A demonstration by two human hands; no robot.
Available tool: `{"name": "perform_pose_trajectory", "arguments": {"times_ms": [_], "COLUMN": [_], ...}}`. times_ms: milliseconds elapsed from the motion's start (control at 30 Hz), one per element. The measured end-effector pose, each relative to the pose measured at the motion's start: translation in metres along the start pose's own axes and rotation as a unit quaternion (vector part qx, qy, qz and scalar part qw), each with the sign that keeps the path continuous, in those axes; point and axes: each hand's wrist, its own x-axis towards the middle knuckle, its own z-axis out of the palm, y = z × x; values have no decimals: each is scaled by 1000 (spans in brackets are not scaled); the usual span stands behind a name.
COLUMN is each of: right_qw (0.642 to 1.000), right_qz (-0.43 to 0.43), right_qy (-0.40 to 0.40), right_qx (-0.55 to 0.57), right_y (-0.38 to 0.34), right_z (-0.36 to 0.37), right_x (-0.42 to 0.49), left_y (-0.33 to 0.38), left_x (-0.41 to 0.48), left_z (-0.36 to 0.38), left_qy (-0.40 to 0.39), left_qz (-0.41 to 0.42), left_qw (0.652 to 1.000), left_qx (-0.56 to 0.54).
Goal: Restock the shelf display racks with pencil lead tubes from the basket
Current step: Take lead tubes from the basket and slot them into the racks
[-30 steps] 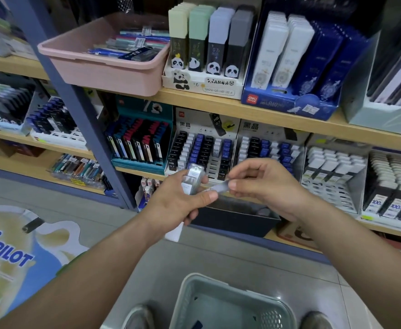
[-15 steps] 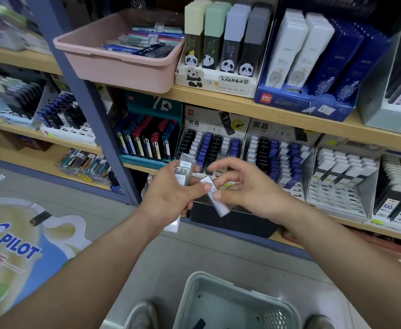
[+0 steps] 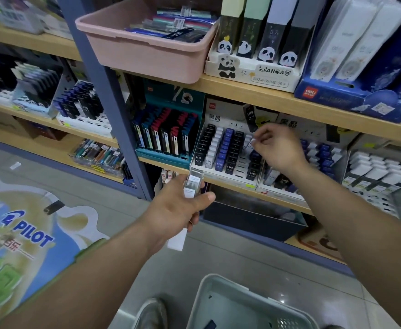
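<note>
The left hand (image 3: 175,210) is hovering low in front of the person, above and just beyond a grey basket (image 3: 230,302) that is sitting on the floor beside a shoe (image 3: 152,312). Its fingers and thumb are wrapping round a small bundle of clear tubes (image 3: 193,184), holding them upright so that their tops are sticking out above the thumb. To the left, a big blue and green sticker (image 3: 28,233) is lying flat on the floor tiles.

Farther away and to the right, the right hand (image 3: 280,148) is reaching in over the middle shelf (image 3: 230,184). Its fingertips are pinching together on a pale tube (image 3: 251,144), which is blurred, and are holding it just over the upper right part of a white rack (image 3: 225,150). That rack is standing on the shelf with rows of black, blue and white tubes filling most of its slots, while several slots near its right side are showing bare. A second rack (image 3: 320,157) of the same kind is standing just beside it on the right, partly behind the right wrist, and a teal rack (image 3: 168,141) of dark cases is standing on its left. A dark bin (image 3: 254,219) is sitting below the shelf.

On the upper shelf (image 3: 254,93) at the far end, a pink tub (image 3: 147,53) of pens is overhanging the edge, with a panda box (image 3: 254,74) and a blue box (image 3: 341,98) standing to its right.
</note>
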Motion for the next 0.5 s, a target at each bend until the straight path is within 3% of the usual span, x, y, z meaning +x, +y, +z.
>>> {"name": "perform_pose_trajectory", "arguments": {"times_ms": [167,500], "right_qw": [995,992], "right_qz": [-4,-23], "right_qy": [-23,-7], "right_qx": [-101,-122], "right_y": [9,16], "right_z": [12,10], "right_x": [12,11], "left_y": [-2,1], "left_x": [-3,-6], "left_z": [-3,-1], "left_qy": [-38,-10], "left_qz": [-11,14], "left_qw": [999,999], "left_qx": [5,32]}}
